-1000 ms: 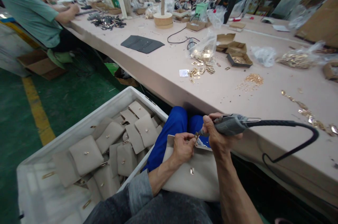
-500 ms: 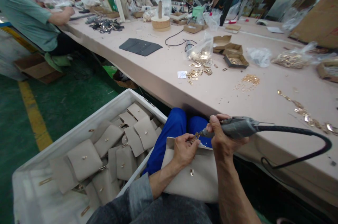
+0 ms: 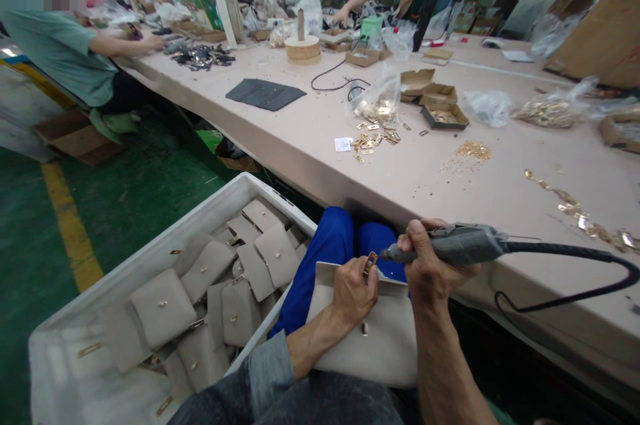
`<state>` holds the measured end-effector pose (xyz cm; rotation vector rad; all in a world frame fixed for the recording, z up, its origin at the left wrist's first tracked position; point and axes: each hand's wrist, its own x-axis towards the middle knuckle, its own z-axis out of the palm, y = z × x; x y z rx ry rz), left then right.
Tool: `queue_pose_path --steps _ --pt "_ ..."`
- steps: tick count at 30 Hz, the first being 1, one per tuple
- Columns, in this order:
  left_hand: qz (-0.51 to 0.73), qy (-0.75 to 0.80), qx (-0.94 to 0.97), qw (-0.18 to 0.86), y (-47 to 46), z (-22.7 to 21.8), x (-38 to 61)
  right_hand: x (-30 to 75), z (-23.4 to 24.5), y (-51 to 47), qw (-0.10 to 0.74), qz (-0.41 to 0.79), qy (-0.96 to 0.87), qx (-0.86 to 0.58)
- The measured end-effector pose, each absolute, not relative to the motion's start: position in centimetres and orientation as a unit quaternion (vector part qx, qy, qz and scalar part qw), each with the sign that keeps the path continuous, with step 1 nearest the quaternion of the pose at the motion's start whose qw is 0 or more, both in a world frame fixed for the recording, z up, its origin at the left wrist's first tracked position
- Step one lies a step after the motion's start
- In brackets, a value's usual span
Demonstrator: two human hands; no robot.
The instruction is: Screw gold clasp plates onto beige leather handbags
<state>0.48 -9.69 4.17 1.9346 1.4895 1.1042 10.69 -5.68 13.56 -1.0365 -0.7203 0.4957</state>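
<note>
A beige handbag [image 3: 375, 358] with a small metal clasp post on its front rests on my lap. My left hand [image 3: 354, 291] is closed at the bag's upper edge and pinches a gold rectangular metal fitting [image 3: 370, 263] between thumb and fingers. Wrapped around a grey electric screwdriver [image 3: 467, 243] is my right hand [image 3: 431, 263]. The screwdriver's tip points left at the fitting, with a small gap between them. From its back end a black cable runs off to the right. My left hand hides part of the bag's edge.
A white bin [image 3: 150, 258] full of similar beige bags [image 3: 163, 305] stands to my left. On the table [image 3: 320, 131] lie gold fittings [image 3: 375, 138], tiny gold pieces [image 3: 473, 150], small open boxes [image 3: 445, 115] and a dark flat panel [image 3: 265, 94]. Co-workers [image 3: 65, 55] sit and stand around it.
The screwdriver has drawn back to the right, off the gold fitting. My left fingers have turned, and the fitting now shows more upright. Two co-workers' arms have shifted.
</note>
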Motion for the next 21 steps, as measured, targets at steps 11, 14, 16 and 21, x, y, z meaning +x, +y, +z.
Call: queue_pose_path --steps 11,14,16,21 --pt "0.402 0.526 0.717 0.219 -9.83 4.06 0.40 10.19 13.41 -5.56 0.774 0.221 -0.349 -0.479" --pt "0.401 0.516 0.727 0.212 -9.85 3.76 0.41 10.01 13.51 -5.69 0.769 0.217 -0.353 -0.487" --pt "0.398 0.512 0.732 0.208 -9.85 3.64 0.41 9.94 13.53 -5.76 0.766 0.213 -0.357 -0.491" --pt "0.397 0.511 0.732 0.213 -9.76 3.73 0.36 9.99 13.53 -5.85 0.764 0.215 -0.359 -0.491"
